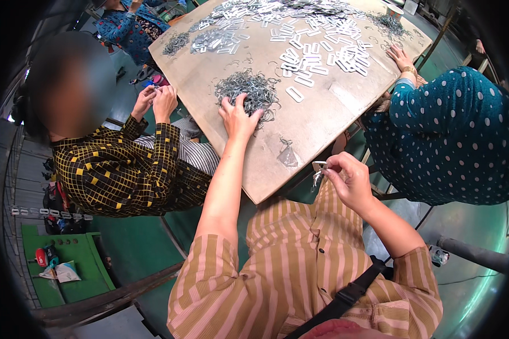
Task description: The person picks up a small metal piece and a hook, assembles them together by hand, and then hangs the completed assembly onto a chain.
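Note:
My left hand [238, 117] rests on the near side of a heap of small grey metal hooks [249, 86], its fingers spread and curved over them. Raised off the table's near right edge, my right hand [349, 178] is closed in a pinch. Between its thumb and fingers is a small white flat piece [319, 163], with shiny metal bits [316, 179] hanging below it. Those bits are too small to make out fully. A small clear plastic bag [288, 156] lies on the table between my hands, with a few hooks beside it.
The pale table [198, 85] carries many white slotted plates [305, 59] and other hook piles [387, 24]. One co-worker in a checked shirt [124, 169] sits left, hands at the edge. Another in dotted teal [447, 130] leans in right. A green stand [68, 265] is lower left.

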`<state>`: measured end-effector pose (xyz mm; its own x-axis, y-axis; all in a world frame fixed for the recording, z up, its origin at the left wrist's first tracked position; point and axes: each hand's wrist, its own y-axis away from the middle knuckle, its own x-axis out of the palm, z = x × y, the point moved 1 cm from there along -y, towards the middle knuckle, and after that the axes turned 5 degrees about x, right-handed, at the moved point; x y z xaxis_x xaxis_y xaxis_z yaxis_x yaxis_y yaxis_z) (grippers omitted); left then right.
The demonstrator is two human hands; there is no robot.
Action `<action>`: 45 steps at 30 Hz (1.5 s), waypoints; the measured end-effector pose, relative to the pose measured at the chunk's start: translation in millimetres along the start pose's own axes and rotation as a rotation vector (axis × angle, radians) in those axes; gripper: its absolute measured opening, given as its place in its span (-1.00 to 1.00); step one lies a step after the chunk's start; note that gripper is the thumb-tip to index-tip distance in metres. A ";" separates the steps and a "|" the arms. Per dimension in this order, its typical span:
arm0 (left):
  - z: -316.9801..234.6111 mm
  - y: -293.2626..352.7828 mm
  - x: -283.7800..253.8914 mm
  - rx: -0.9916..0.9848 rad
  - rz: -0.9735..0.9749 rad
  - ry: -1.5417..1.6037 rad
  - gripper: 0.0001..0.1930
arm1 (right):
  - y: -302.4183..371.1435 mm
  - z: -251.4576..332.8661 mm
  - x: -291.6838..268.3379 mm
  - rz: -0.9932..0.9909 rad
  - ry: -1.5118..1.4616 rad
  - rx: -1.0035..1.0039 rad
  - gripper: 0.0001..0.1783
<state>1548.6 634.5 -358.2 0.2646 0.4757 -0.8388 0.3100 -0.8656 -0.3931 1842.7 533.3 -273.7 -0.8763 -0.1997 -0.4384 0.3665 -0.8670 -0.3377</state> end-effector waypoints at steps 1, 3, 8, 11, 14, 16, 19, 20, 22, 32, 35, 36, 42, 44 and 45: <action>9.6 -9.4 4.8 0.061 -0.043 0.078 -0.41 | 0.5 0.5 1.4 0.000 -0.004 0.001 -0.83; 13.8 -34.1 4.6 0.076 -0.010 0.211 -0.61 | 1.8 -2.0 1.7 0.012 -0.002 0.007 -0.83; 23.0 -86.7 -8.7 -0.037 -0.241 0.298 -0.75 | 2.5 1.5 1.1 0.035 0.035 -0.022 -0.84; 36.2 -101.8 -14.6 -0.032 -0.008 0.203 -0.76 | 3.5 4.2 3.0 0.069 0.039 -0.021 -0.85; -4.0 -86.9 -14.7 -0.009 0.062 -0.192 -0.72 | 3.3 -0.4 2.2 0.074 0.044 -0.012 -0.85; -21.6 -72.1 -7.7 0.311 -0.010 -0.181 -0.66 | 3.0 -1.0 4.1 0.077 0.035 -0.005 -0.85; -29.3 -36.9 24.7 0.646 0.197 -0.104 -0.58 | -0.4 0.9 7.1 0.095 0.033 -0.034 -0.85; -26.9 -23.8 33.6 0.622 0.176 -0.089 -0.57 | -1.6 2.2 8.1 0.112 0.033 -0.045 -0.85; -29.9 -5.8 32.1 0.612 0.166 -0.062 -0.56 | -2.8 1.7 6.8 0.118 0.040 -0.040 -0.85; -7.4 47.7 -56.3 0.594 0.399 0.072 -0.81 | -10.8 -8.7 10.2 0.124 0.029 -0.027 -0.85; -1.7 41.9 -60.6 0.470 0.318 0.177 -0.87 | -10.0 -6.6 12.6 0.134 0.025 -0.033 -0.85; -0.1 38.8 -60.2 0.409 0.305 0.146 -0.90 | -9.6 -5.4 13.2 0.140 0.025 -0.034 -0.85; -24.5 51.4 -44.6 0.476 0.385 -0.036 -0.90 | -9.6 -1.9 13.4 0.129 0.018 -0.023 -0.85; -37.0 57.2 -34.3 0.477 0.405 -0.172 -0.88 | -8.8 -4.6 14.8 0.125 0.022 -0.025 -0.84; -43.1 59.5 -31.1 0.475 0.424 -0.308 -0.85 | -8.4 -5.1 15.4 0.122 0.028 -0.027 -0.84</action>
<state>1598.2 574.9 -339.3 -0.0175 0.0775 -0.9968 -0.2137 -0.9742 -0.0720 1827.7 539.9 -281.9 -0.8161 -0.2897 -0.5001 0.4782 -0.8245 -0.3027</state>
